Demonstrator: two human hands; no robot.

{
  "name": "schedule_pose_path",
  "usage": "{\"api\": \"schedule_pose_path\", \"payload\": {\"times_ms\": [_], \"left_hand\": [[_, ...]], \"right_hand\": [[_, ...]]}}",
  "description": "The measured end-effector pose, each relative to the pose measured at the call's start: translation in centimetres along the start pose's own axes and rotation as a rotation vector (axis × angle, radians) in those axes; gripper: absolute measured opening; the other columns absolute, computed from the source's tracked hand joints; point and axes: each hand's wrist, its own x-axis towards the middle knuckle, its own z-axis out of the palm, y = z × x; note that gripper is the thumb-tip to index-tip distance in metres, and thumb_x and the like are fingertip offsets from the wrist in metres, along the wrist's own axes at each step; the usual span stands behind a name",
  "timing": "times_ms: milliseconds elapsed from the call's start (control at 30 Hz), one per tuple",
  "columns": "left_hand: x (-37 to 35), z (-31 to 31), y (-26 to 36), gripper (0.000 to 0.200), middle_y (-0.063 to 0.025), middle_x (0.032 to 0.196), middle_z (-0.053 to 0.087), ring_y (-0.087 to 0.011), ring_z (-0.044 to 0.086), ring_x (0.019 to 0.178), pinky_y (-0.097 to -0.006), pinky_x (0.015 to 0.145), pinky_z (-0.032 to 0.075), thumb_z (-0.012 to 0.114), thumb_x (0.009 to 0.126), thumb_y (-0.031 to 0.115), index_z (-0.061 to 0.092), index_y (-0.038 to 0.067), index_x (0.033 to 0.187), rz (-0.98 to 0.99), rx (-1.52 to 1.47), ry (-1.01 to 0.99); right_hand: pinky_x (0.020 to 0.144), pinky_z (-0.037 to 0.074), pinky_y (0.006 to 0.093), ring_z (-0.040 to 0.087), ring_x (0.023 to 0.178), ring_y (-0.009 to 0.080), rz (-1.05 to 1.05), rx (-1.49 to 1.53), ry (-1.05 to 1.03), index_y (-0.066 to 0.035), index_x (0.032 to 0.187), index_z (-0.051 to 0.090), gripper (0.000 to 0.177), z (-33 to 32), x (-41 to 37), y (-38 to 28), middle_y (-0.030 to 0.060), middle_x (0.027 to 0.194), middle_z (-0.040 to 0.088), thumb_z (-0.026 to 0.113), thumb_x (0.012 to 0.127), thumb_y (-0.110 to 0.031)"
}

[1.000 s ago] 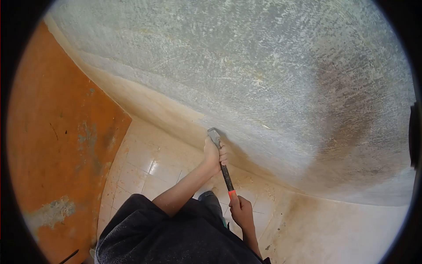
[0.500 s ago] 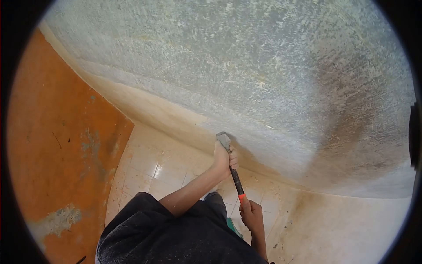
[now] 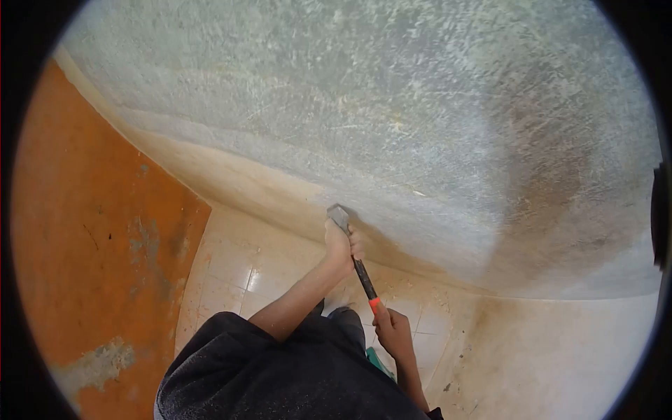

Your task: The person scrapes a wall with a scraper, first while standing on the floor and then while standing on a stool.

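A long-handled scraper [image 3: 364,280] has a grey head, a black shaft and a red section near its lower end. Its head rests against the wall [image 3: 294,119], low down where the grey-green scraped surface meets a beige band. My left hand [image 3: 339,241] is wrapped round the tool just below the head, and pale dust covers this hand and forearm. Farther down, my right hand [image 3: 394,332] grips the handle at the red section. The tool slants up to the left between my two hands. The very end of the handle is hidden in my right hand.
An orange wall [image 3: 91,210] with patches of peeled paint meets the scraped wall at the left. Below are dusty pale floor tiles [image 3: 224,276]. A green object [image 3: 379,360] partly shows beside my leg. A whitish wall [image 3: 553,357] stands at the lower right.
The scraper and both hands have shifted slightly left along the wall, with the same grip. The camera view has moved a little too.
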Motion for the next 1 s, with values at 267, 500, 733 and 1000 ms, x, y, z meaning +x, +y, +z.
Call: {"api": "schedule_pose_path", "payload": {"times_ms": [267,500,733,1000], "left_hand": [[2.2,-1.5,0.9,0.040,0.0042,0.050,0.025,-0.0124,0.020,0.038,-0.0302,0.037,0.018,0.027,0.095,0.052,0.039,0.018,0.076,0.033,0.001,-0.022],[0.6,0.5,0.3,0.044,0.0044,0.050,0.027,-0.0118,0.023,0.037,-0.0294,0.037,0.018,0.025,0.095,0.056,0.038,0.019,0.076,-0.018,-0.042,0.027],[-0.2,1.5,-0.3,0.040,0.0042,0.052,0.024,-0.0118,0.021,0.039,-0.0303,0.037,0.018,0.025,0.095,0.051,0.037,0.017,0.078,0.006,-0.007,-0.003],[1.5,-1.4,2.5,0.036,0.0036,0.051,0.025,-0.0129,0.024,0.038,-0.0303,0.036,0.021,0.025,0.095,0.047,0.038,0.018,0.078,0.056,-0.049,0.008]], "right_hand": [[0.049,0.038,0.0297,0.049,0.051,0.0116,0.047,-0.016,0.006,0.002,0.069,0.061,0.054,1.2,0.5,-1.8,0.0042,0.052,0.049,0.054,0.098,-0.043],[0.046,0.035,0.0261,0.045,0.048,0.0074,-0.062,-0.128,0.059,-0.001,0.067,0.060,0.051,-0.7,0.9,-2.2,-0.0008,0.052,0.049,0.055,0.097,-0.042],[0.051,0.039,0.0296,0.050,0.052,0.0124,0.102,-0.009,0.040,0.001,0.071,0.064,0.049,-1.6,-0.4,-0.2,0.0063,0.054,0.054,0.056,0.096,-0.040],[0.045,0.033,0.0255,0.043,0.047,0.0068,-0.082,0.022,0.003,-0.001,0.071,0.061,0.046,1.4,1.8,-2.0,-0.0016,0.052,0.047,0.055,0.098,-0.038]]}}
